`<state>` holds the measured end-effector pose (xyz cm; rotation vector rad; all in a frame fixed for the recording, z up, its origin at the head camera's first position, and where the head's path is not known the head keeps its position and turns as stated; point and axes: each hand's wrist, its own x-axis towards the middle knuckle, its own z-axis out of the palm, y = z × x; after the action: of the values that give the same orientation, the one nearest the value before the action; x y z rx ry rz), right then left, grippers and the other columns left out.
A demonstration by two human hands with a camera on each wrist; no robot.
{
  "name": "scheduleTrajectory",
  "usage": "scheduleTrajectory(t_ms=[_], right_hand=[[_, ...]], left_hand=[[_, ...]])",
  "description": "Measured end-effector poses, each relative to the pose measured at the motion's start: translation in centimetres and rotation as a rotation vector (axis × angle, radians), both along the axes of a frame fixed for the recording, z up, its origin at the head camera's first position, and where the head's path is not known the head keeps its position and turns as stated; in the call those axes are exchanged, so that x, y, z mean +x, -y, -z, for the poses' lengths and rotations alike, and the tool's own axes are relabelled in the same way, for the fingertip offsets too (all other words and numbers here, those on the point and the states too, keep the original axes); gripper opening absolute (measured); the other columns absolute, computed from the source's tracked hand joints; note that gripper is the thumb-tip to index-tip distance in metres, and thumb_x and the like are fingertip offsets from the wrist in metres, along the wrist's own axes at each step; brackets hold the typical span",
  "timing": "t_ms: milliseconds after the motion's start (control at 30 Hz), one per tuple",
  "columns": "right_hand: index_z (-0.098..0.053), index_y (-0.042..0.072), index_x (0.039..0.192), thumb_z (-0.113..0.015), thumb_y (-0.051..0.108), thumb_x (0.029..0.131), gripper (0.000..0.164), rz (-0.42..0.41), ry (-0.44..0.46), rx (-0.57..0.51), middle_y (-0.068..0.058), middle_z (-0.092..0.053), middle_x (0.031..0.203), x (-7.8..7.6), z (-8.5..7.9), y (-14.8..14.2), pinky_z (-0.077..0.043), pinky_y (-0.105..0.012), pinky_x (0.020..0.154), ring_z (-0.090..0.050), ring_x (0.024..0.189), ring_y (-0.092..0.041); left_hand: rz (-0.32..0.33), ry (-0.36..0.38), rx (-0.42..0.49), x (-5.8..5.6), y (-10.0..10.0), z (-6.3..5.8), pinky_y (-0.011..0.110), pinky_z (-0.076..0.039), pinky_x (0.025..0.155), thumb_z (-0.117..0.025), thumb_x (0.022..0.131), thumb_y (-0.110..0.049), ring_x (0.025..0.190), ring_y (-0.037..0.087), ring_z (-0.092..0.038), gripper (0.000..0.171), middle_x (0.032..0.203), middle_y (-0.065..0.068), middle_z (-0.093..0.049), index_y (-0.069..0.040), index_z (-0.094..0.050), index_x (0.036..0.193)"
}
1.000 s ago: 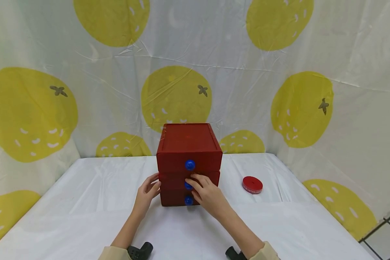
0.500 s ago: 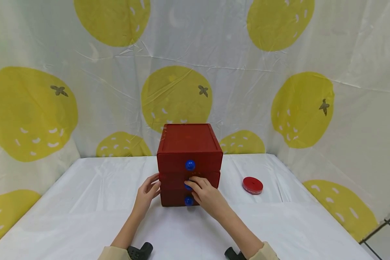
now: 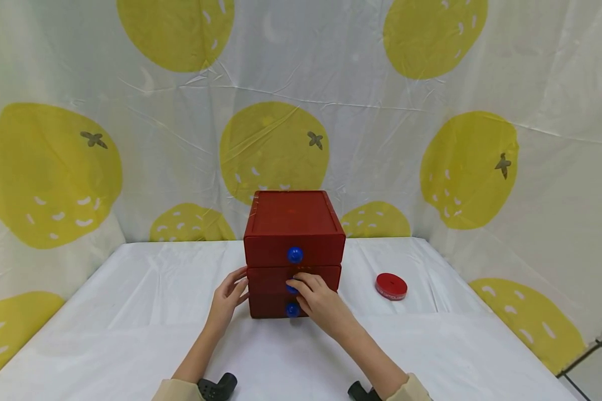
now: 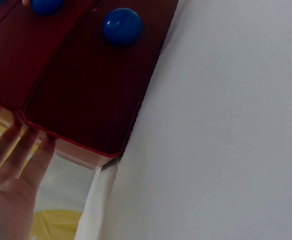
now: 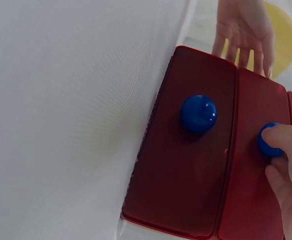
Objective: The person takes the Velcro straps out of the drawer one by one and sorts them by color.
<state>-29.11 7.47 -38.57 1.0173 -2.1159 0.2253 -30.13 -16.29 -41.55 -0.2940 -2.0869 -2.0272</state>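
Observation:
A dark red three-drawer box (image 3: 293, 214) stands on the white-covered table, each drawer front bearing a round blue knob. My right hand (image 3: 325, 305) pinches the middle knob (image 5: 268, 148) between thumb and fingers, covering much of it in the head view. The top knob (image 3: 295, 255) and the bottom knob (image 5: 198, 114) are untouched. At the box's left side, my left hand (image 3: 227, 295) rests its fingertips against the wall. In the left wrist view, the straight, spread fingers (image 4: 38, 162) of that hand meet the side by the lower drawers. All drawer fronts sit flush.
A flat red roll of ribbon (image 3: 391, 287) lies on the table to the right of the box. Behind hangs a pale curtain (image 3: 366, 139) printed with yellow fruit. The white cloth (image 3: 261, 367) spreads over the table before the box.
My right fingertips have come down slightly and drawn together on the middle knob. The left hand stays at the box's side, and the drawers look unmoved.

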Motion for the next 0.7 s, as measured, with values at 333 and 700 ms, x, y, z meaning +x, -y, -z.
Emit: scheduleTrajectory(t_ms=[333, 700], right_hand=[[-0.059, 0.015, 0.111, -0.071, 0.011, 0.077, 0.037, 0.003, -0.010, 0.018, -0.003, -0.057, 0.111, 0.26, -0.19, -0.12, -0.052, -0.020, 0.081, -0.054, 0.102, -0.015], [-0.060, 0.015, 0.110, -0.072, 0.011, 0.075, 0.037, -0.018, -0.015, 0.028, -0.003, -0.057, 0.109, 0.63, -0.35, -0.24, -0.052, -0.020, 0.081, -0.055, 0.100, -0.014]], left_hand=[[0.007, -0.007, 0.026, -0.05, -0.09, -0.17, 0.033, -0.051, 0.088, -0.048, 0.094, -0.023, 0.102, -0.006, -0.054, 0.040, 0.131, 0.014, -0.047, -0.006, -0.045, 0.130], [0.012, 0.008, 0.041, 0.02, -0.01, -0.13, 0.032, -0.051, 0.088, -0.050, 0.093, -0.023, 0.101, -0.004, -0.056, 0.040, 0.130, 0.014, -0.048, -0.007, -0.045, 0.130]])
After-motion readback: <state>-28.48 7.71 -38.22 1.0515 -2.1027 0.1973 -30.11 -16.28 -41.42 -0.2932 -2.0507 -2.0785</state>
